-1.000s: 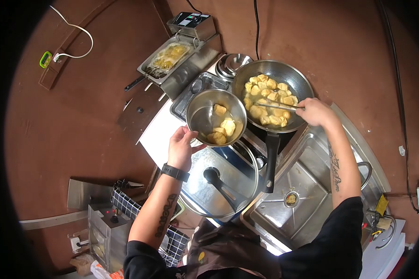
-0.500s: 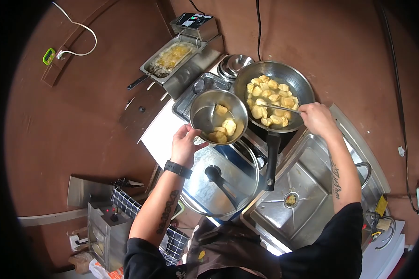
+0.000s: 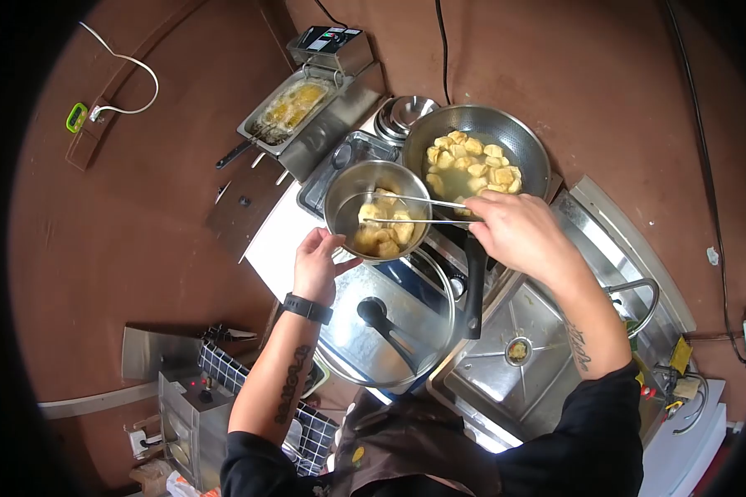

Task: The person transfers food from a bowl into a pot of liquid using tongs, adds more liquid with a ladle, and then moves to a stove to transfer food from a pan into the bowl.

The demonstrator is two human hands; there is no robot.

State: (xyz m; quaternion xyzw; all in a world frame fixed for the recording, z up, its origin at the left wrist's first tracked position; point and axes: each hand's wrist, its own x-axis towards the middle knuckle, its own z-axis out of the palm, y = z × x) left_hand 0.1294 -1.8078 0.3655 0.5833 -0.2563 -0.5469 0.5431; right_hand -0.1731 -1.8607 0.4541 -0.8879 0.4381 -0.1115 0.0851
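Note:
My left hand point(image 3: 317, 263) pinches the near-left rim of a steel bowl point(image 3: 341, 228), which is held up beside the frying pan. Several pale yellow food chunks point(image 3: 385, 242) lie in the bowl. My right hand point(image 3: 518, 228) grips slim metal tongs point(image 3: 419, 220), their two arms apart and reaching into the bowl, with the tips at a chunk. Behind that hand is the dark frying pan point(image 3: 526, 145), where more yellow chunks point(image 3: 477, 157) sit in cloudy liquid. The pan's black handle point(image 3: 475, 290) points toward me.
A glass lid point(image 3: 348, 331) with a black handle lies in front of the bowl. At the back left, a deep fryer point(image 3: 340, 108) bubbles around its basket. A steel tray point(image 3: 319, 195) and stacked steel bowls point(image 3: 413, 110) stand behind. The sink point(image 3: 489, 389) is at the right.
My right hand has moved left with the tongs, from the frying pan to over the bowl. The bowl holds more chunks and the pan fewer. The camera view has shifted slightly.

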